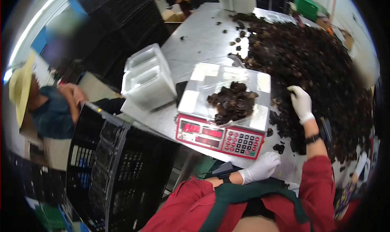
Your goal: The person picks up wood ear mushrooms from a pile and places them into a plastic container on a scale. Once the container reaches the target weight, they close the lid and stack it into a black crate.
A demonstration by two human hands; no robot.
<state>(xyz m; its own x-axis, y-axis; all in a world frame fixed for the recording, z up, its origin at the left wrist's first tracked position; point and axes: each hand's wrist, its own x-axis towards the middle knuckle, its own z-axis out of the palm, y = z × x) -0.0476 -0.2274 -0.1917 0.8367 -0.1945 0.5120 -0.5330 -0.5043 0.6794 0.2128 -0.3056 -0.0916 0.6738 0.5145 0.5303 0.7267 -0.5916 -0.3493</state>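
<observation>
Dark brown, curled pieces that look like wood ear mushrooms (233,103) lie in a heap on clear plastic on the pan of a red and silver digital scale (203,131). My right hand (301,104), in a white glove, is at the left edge of a large mushroom pile (325,73). Its fingers are bent but a little apart, and I see nothing held in them. Just in front of the scale's keypad, my gloved left hand (262,167) rests with curled fingers, and no object shows in it.
White foam trays (146,81) are stacked left of the scale on the metal table (189,41); more trays (237,0) stand at the far end. Black plastic crates (122,171) stand at the near left. Beyond them is a person in a straw hat (24,85).
</observation>
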